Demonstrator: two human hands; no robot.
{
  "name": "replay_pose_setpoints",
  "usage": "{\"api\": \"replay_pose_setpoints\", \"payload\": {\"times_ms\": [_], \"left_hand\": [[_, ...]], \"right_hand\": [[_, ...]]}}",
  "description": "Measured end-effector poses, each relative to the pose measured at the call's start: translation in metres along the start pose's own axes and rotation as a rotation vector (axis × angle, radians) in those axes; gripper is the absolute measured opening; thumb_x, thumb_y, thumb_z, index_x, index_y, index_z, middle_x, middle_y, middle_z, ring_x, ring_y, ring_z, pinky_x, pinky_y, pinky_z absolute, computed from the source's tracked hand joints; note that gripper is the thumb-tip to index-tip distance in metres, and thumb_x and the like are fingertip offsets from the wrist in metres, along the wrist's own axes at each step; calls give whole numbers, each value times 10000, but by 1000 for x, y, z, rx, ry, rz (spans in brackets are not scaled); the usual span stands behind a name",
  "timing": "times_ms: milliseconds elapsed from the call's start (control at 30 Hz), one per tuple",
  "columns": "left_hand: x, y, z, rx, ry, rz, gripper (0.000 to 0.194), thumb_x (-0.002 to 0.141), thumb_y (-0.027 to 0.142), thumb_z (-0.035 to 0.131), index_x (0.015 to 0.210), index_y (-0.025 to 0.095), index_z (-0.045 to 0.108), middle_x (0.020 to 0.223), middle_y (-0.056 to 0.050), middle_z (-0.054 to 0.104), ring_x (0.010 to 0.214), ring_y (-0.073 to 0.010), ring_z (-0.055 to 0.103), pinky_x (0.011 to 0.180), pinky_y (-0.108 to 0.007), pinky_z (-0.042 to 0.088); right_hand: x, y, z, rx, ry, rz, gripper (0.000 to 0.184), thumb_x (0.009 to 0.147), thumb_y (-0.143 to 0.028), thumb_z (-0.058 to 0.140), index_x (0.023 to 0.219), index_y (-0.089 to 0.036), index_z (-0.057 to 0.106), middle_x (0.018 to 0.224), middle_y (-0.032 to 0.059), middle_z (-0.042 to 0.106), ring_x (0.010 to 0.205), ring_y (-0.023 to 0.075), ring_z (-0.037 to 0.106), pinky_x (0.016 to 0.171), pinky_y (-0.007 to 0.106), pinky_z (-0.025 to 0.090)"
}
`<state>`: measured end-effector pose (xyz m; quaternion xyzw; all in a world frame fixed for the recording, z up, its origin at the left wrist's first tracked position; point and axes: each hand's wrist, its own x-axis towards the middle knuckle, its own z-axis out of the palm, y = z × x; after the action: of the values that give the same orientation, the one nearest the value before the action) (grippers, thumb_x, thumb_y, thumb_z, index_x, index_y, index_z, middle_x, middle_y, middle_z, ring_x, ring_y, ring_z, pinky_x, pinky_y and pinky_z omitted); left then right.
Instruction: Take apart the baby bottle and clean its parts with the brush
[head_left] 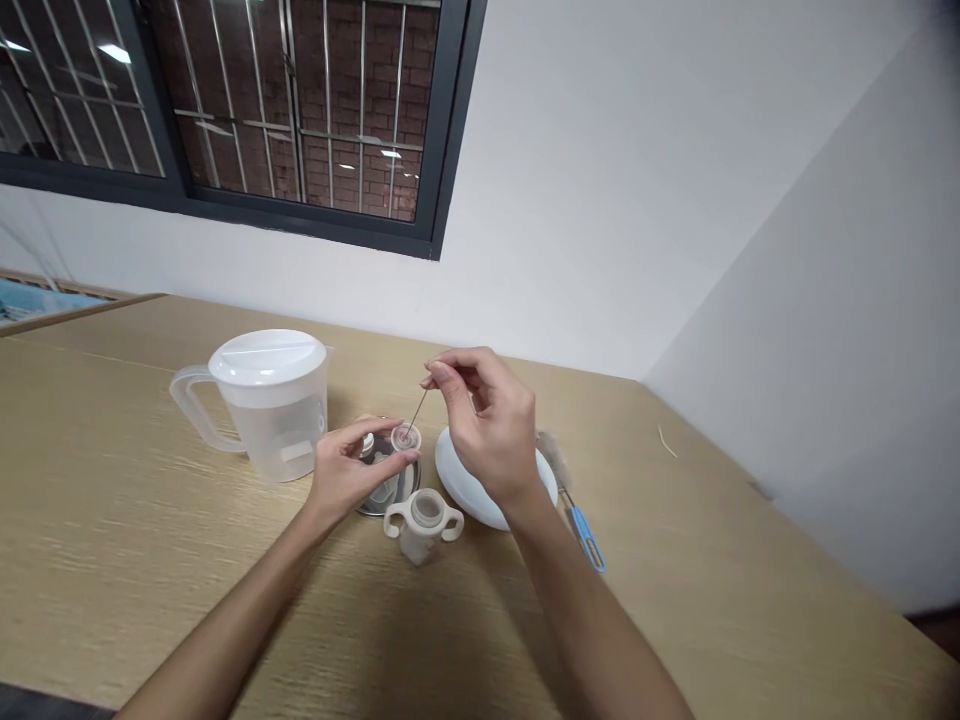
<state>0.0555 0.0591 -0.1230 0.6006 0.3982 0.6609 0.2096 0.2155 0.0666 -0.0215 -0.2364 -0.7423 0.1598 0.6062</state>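
Observation:
Between the thumb and fingers of my left hand (pixel 352 462) is a small, round, translucent bottle part (pixel 406 437), its open face turned up. My right hand (pixel 484 415) pinches a thin, dark wire-like stick (pixel 418 408) by its upper end. The stick slants down to the middle of the round part. A baby bottle (pixel 421 525) with two beige handles stands upright and open just in front. Behind my left hand lies a shiny metal dish (pixel 386 492) with small pale parts in it. Below my right hand sits a white rounded object (pixel 472 480), partly covered.
A lidded plastic pitcher (pixel 277 410) with clear liquid stands at the left on the wooden table (pixel 187 560). A bottle brush (pixel 585 535) with a blue handle lies at the right. Farther right is a thin, pale strip (pixel 666 441). A wall and a barred window (pixel 300 110) rise behind.

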Motion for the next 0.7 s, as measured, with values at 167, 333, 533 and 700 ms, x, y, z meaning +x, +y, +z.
{"api": "replay_pose_setpoints", "payload": {"times_ms": [167, 333, 533, 700], "left_hand": [[1, -2, -1, -10, 42, -10, 331, 634, 276, 851, 946, 192, 775, 833, -50, 736, 751, -169, 649, 690, -264, 514], [2, -3, -1, -33, 85, -13, 343, 631, 270, 855, 952, 187, 769, 904, -66, 754, 790, -176, 675, 737, -270, 535], [6, 4, -5, -82, 144, -57, 368, 632, 315, 855, 957, 173, 758, 926, -75, 766, 831, -194, 706, 779, -294, 573], [11, 8, -8, -57, 172, -50, 370, 623, 325, 858, 933, 153, 751, 871, -74, 768, 779, -191, 712, 725, -285, 585]], "right_hand": [[-2, 12, 9, 8, -38, 46, 94, 954, -247, 532, 921, -202, 608, 847, 29, 656, 818, 152, 671, 782, 310, 552], [-5, 13, 17, 19, -106, 27, 97, 950, -238, 527, 919, -201, 611, 866, 33, 653, 822, 150, 663, 786, 297, 540], [-7, 19, 23, -47, -158, 25, 108, 936, -208, 525, 892, -202, 623, 880, 34, 676, 861, 155, 645, 791, 276, 505], [-11, 23, 28, -69, -231, -11, 141, 938, -166, 510, 854, -194, 620, 855, 23, 669, 837, 142, 610, 775, 263, 470]]}}
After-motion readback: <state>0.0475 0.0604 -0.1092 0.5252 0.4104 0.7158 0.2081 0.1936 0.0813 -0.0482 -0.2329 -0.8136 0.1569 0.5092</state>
